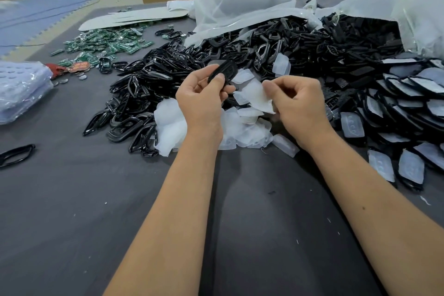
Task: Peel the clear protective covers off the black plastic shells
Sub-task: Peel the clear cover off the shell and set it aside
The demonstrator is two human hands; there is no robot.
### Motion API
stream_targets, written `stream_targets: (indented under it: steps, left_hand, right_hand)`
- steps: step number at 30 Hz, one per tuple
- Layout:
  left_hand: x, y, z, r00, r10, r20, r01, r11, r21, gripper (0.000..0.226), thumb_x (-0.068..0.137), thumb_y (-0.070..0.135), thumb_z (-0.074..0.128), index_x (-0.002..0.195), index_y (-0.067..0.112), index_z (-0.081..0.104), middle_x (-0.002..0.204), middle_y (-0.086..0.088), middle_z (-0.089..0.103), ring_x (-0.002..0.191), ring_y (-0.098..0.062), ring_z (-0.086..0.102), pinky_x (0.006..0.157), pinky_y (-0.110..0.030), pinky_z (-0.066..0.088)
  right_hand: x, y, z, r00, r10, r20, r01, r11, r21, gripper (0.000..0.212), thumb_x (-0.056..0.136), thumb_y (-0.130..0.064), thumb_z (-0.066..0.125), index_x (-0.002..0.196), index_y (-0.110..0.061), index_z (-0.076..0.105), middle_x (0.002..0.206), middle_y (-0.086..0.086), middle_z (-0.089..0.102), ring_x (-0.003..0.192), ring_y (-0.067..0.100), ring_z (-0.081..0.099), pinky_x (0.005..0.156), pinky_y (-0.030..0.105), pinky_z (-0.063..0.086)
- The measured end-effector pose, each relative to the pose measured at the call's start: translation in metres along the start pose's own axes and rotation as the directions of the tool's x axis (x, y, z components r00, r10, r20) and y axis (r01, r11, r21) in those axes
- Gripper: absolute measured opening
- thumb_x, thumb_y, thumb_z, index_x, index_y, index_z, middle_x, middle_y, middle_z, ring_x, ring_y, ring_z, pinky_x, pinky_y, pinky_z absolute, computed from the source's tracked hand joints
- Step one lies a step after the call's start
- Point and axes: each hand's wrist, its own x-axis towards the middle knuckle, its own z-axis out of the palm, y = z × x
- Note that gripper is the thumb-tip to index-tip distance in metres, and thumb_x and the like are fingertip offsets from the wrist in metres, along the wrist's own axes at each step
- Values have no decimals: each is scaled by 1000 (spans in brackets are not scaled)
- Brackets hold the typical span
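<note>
Left hand (204,96): is curling round a black shell (222,72), thumb lying across its face and the fingers behind, holding it up over the pile at mid-table.
Shell in hand: is looking small, stiff and light; its glossy face probably slips, so gripping the edges is likely the safer hold.
Right hand (295,101): is pinching a clear cover (257,98) between thumb and forefinger, other fingers curled in; the cover is hanging just beside the shell, and whether it is still touching it I cannot tell.
Cover: is looking thin, limp and near weightless, the sort that creases and clings, so a corner seems the place to take it.
Peeled covers (242,127): are lying in a loose white heap under both hands.
Clear trays (21,89): are sitting stacked at the far left edge; contents cannot be made out.
Green circuit boards (108,43): are lying loose on the table, in no container.
Big plastic bags (242,0): are spilling black frames (240,48) and other parts onto the table.
Covered shells (408,94): are waiting in overlapping rows at the far right, covers still on.
</note>
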Motion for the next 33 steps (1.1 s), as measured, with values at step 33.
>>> stream_targets:
  steps: [33]
  left_hand:
    - [-15, -28, 21, 997, 47, -56, -28, 954, 298, 21, 93, -3, 65, 93, 18, 68, 77, -1, 67, 60, -15, 75, 62, -26, 58]
  right_hand:
    - [1, -1, 6, 966, 257, 31, -252, 908, 335, 17, 97, -14, 70, 81, -17, 75, 63, -1, 63, 53, 14, 59, 38, 23, 39]
